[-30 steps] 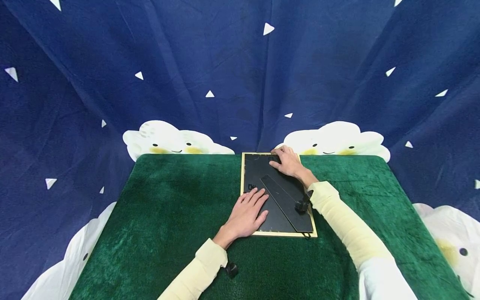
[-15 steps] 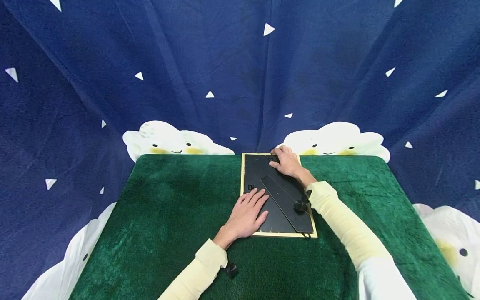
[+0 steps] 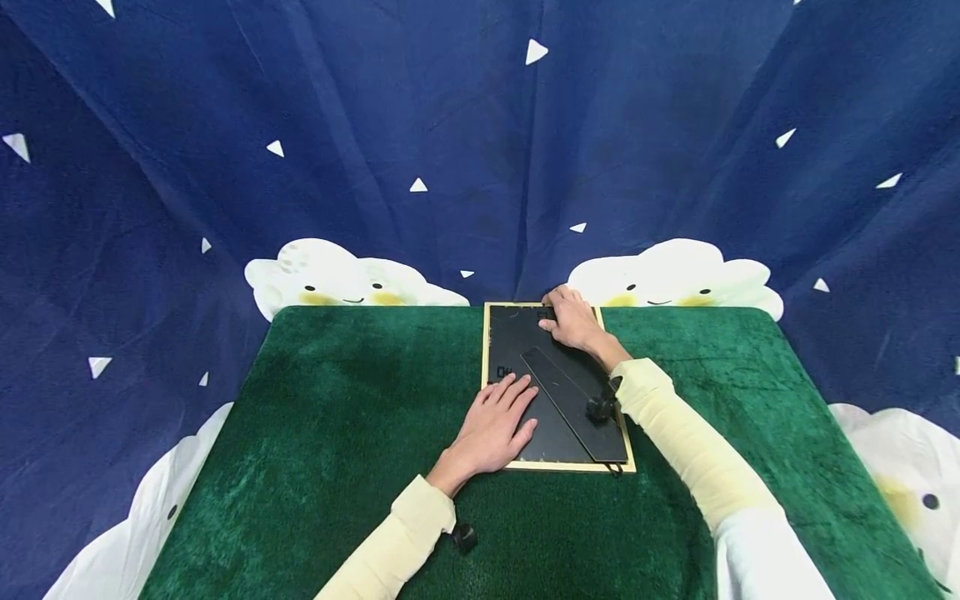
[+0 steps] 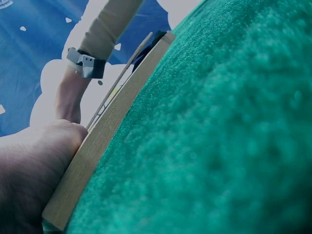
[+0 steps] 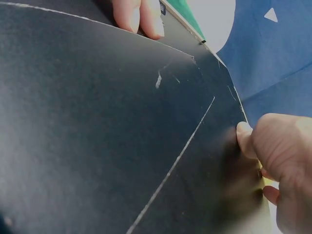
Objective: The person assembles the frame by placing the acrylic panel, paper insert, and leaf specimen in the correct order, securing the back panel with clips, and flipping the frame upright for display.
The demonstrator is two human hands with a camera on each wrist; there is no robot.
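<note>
A picture frame lies face down, its black backing up and pale wooden border showing. A black easel stand runs slantwise over the backing; in the left wrist view its thin edge stands a little above the wooden side. My left hand rests on the near left part of the frame with fingers straight; its fingertips show beside the stand in the right wrist view. My right hand grips the far edge, thumb over the backing and other fingers bent at the border.
Green plush cloth covers the table beneath the frame. A small black loop pokes out at the frame's near right corner. A blue curtain with white triangles and clouds hangs right behind the table's far edge.
</note>
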